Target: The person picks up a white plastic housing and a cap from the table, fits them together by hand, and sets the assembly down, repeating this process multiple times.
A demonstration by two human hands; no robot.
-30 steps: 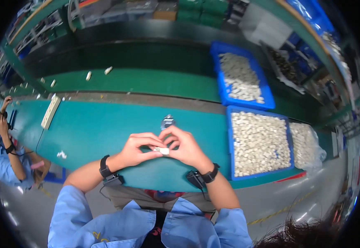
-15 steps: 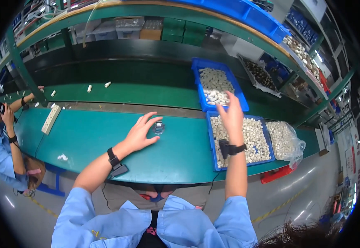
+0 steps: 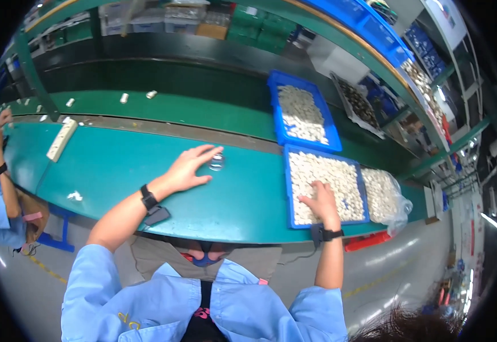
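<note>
My left hand (image 3: 187, 169) hovers over the green tabletop (image 3: 242, 199) with its fingers spread and nothing in them. Its fingertips come close to a small clear round object (image 3: 217, 162), too small to make out further. My right hand (image 3: 322, 203) is over a near blue tray (image 3: 287, 188), its thumb and fingers apart, low among the small white parts (image 3: 328, 171) that fill it. I see nothing held in it. Behind that tray stands a second blue tray (image 3: 274, 111) with white parts (image 3: 301, 108).
A clear plastic bag (image 3: 394, 202) of white parts lies right of the trays. A power strip (image 3: 62, 139) and a scrap of white material (image 3: 75, 196) lie at left. Several white pieces (image 3: 124, 98) rest on the green belt. Another person (image 3: 0, 191) sits at far left.
My right hand has come down from the far tray toward me, into the near tray. My left hand stays beside the clear round object, still open. The view has shifted slightly.
</note>
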